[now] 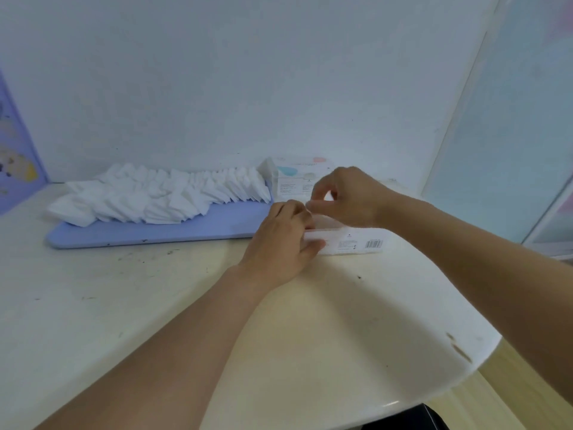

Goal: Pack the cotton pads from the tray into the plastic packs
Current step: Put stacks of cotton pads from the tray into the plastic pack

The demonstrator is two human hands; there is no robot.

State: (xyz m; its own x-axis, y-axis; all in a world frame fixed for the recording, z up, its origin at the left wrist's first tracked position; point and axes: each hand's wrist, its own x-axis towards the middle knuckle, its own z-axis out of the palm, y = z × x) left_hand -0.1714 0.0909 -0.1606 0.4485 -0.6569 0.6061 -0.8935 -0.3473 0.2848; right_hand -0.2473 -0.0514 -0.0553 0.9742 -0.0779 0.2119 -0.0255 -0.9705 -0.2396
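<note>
Near the desk's (pixel 93 305) right edge, left hand (pixel 279 243) grips the flat clear plastic pack (pixel 350 243), steadying it; right hand (pixel 347 197) pinches its opening, probably widening it for white cotton pads (pixel 161 197).

The left hand (pixel 280 240) hides the near plastic pack's (pixel 353 242) left end; its print is unreadable.
</note>
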